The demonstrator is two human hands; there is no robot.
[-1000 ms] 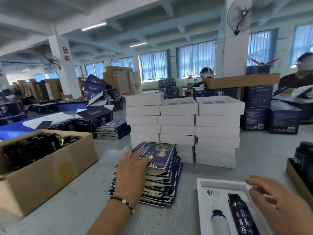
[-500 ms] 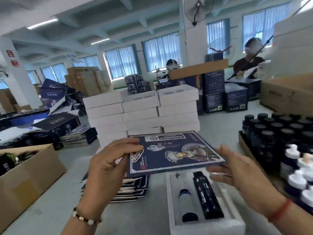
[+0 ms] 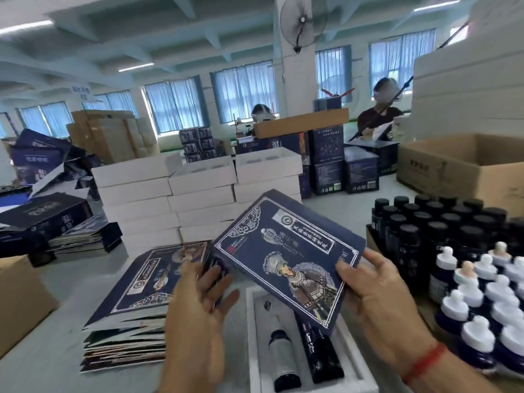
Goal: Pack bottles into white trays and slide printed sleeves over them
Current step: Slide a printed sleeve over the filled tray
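A pale grey counter (image 3: 71, 282) carries a white tray (image 3: 253, 336) at the near middle, with a stack of printed sleeves (image 3: 136, 316) just to its left. Stacked white trays (image 3: 198, 194) stand farther back. A brown carton (image 3: 19, 296) sits at the near left, and a shallow box of bottles (image 3: 453, 265) at the right.

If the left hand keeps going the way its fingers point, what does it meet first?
Probably the near-left edge of the printed sleeve that the right hand holds; the left hand has its fingers almost at it, though depth is unclear.
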